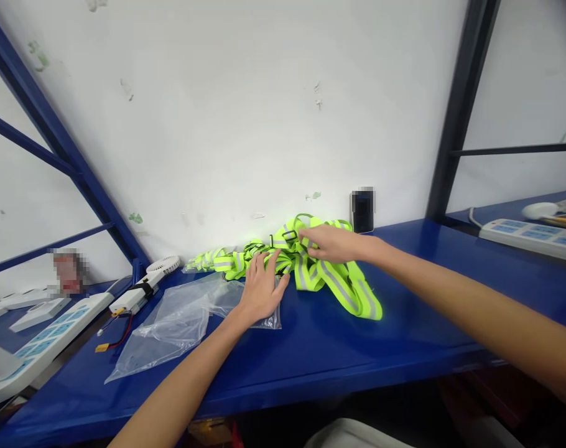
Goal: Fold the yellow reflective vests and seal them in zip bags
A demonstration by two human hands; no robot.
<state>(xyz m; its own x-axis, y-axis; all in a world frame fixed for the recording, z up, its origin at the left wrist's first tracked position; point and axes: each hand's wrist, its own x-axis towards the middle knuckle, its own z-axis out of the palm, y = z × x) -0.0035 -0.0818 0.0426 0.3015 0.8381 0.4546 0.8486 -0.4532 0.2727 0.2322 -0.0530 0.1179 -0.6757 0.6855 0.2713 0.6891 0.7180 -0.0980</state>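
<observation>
A tangled pile of neon yellow-green straps point(329, 277) with grey reflective stripes and black buckles lies along the back of the blue table, against the wall. My left hand point(263, 289) rests on the middle of the pile, its fingers spread. Over the right part of the pile, my right hand point(328, 242) has its fingers closed on a strap near a black buckle. One loop of strap hangs toward the front right, below my right hand. Clear plastic bags point(171, 326) lie flat to the left, partly under my left hand.
A white handheld fan point(164, 266) and a white battery pack point(131, 298) with wires lie at the left. Power strips sit at the far left point(54, 336) and far right point(530, 236). A dark device point(362, 214) stands by the wall. Metal posts flank the table point(311, 379).
</observation>
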